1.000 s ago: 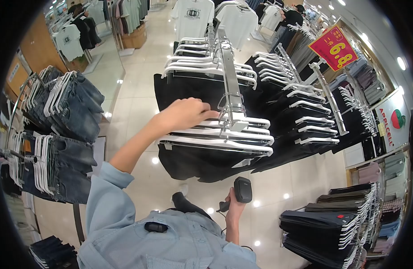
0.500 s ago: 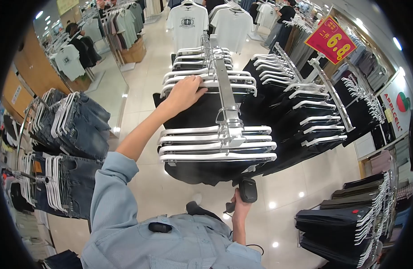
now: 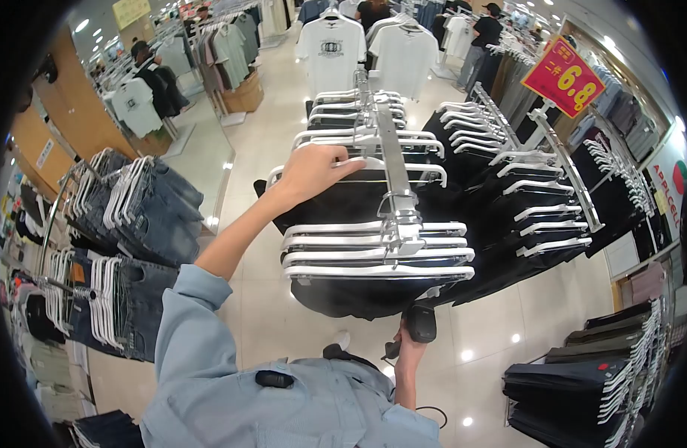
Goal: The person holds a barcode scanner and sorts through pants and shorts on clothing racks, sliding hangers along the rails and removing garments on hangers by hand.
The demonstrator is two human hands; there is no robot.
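Observation:
A metal rack arm (image 3: 394, 160) runs through the middle, bearing white hangers with black garments. My left hand (image 3: 313, 173) has its fingers closed on a white hanger (image 3: 422, 174), left of the arm and behind the front group of hangers (image 3: 373, 250). A black garment (image 3: 328, 210) hangs below it. Low and right of centre, my right hand (image 3: 410, 347) grips a black handheld device (image 3: 421, 322) with a cable, just in front of the nearest black garment.
Denim garments (image 3: 160, 198) hang on a rack at the left. More black garments hang under a red price sign (image 3: 563, 76) at the right. Dark trousers (image 3: 556, 381) fill the lower right. White T-shirts (image 3: 330, 48) hang ahead. A person in black (image 3: 483, 37) stands farther back.
My left hand has moved from the front hangers to one farther back, and that hanger now stands apart from those behind it. My right hand keeps the device.

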